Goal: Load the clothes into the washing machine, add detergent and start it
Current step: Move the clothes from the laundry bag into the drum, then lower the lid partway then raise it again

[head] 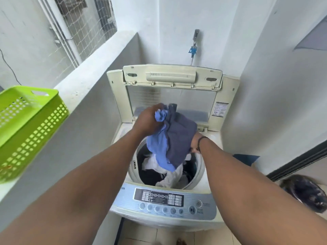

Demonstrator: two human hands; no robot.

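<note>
The left hand (148, 121) is closed around a bunched fold of light blue cloth, holding a bundle of blue and grey-blue clothes (174, 138) above the open drum (198, 167) of the top-loading washing machine (122, 131). Far to its left, a green perforated laundry basket (26, 126) sits on the concrete ledge (92, 82); whether anything is left in it cannot be told. To the right of the bundle, the right hand (194, 144) is mostly hidden behind the cloth near the drum's right rim, so its grip cannot be told. Below the bundle, white and dark garments (168, 174) already lie in the drum. The lid (172, 75) stands folded up at the back, and the control panel (164, 200) runs along the machine's front edge.

This looks like the loading step, with detergent and starting still to come. The next move calls for lowering the bundle fully inside the rim and letting go, with no cloth draped over the edge. No detergent is in view.
</note>
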